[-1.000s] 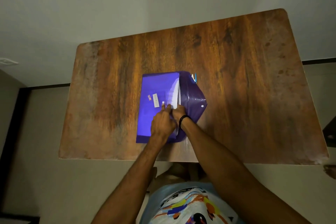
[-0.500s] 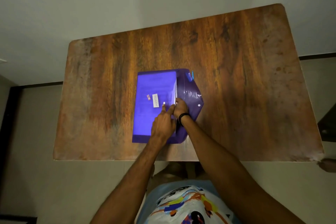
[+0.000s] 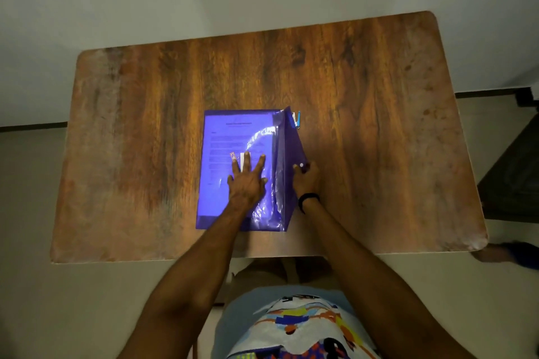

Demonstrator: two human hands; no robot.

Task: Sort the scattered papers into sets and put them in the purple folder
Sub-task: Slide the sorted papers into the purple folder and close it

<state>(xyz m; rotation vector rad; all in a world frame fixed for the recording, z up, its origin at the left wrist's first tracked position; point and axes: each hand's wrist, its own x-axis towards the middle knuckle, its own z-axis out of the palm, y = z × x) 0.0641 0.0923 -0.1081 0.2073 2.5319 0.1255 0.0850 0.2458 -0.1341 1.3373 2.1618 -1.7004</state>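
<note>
The left hand [image 3: 246, 181] lay flat, fingers spread, pressing the purple folder [image 3: 262, 224] beneath it onto the surface [image 3: 379, 125]. Just beside it, the right hand [image 3: 306, 181] pinched the tip of the raised flap [image 3: 288, 151]. Papers [image 3: 233, 137] showed through the cover under the left fingers.

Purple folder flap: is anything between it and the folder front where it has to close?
Yes: the left hand lies flat on the front of the purple folder, where the flap, held by the right hand, would land.
</note>
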